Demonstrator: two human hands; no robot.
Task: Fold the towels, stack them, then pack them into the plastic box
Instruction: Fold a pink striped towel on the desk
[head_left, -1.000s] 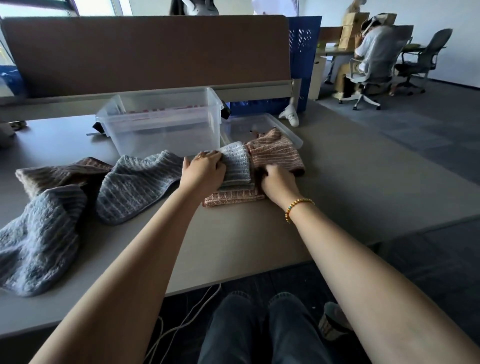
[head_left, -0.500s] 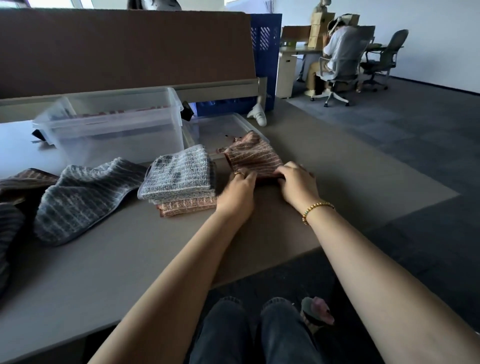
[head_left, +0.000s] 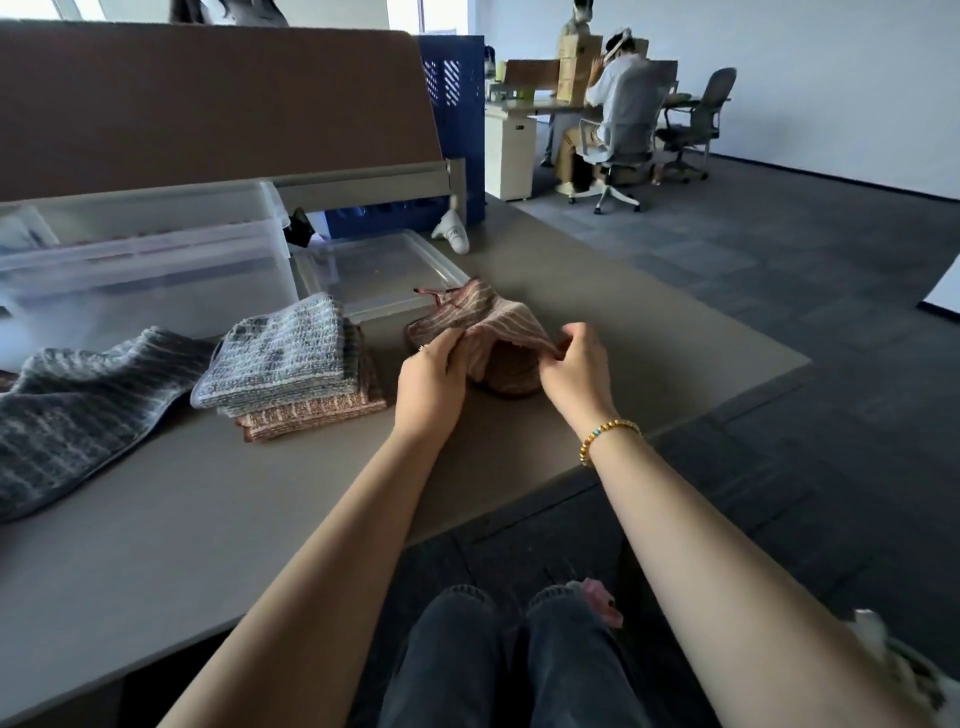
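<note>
The table (head_left: 156, 545) carries everything, and the person sits at its near edge, toward the right-hand corner. The largest thing on it is the plastic box (head_left: 156, 270), clear and open-topped, standing along the far edge on the left; what lies inside cannot be made out through its walls. Its lid (head_left: 384, 265) lies flat just beside it on the right. At the left edge sprawls a grey towel (head_left: 78, 410), still unfolded. Between that and the hands sits the stack (head_left: 291, 374), a folded grey towel squared on top of a folded pink one, close to the front of the box.

Smallest in play is the pink striped towel (head_left: 498, 322), lifted a little off the table near the right edge. The left hand (head_left: 431, 374) pinches its left side and the right hand (head_left: 576, 364) pinches its near right edge, both closed on the cloth.

By my reading the job is in its middle: two towels are folded and stacked, this third is only being opened for its fold, at least one more waits, and the packing has not yet begun.
</note>
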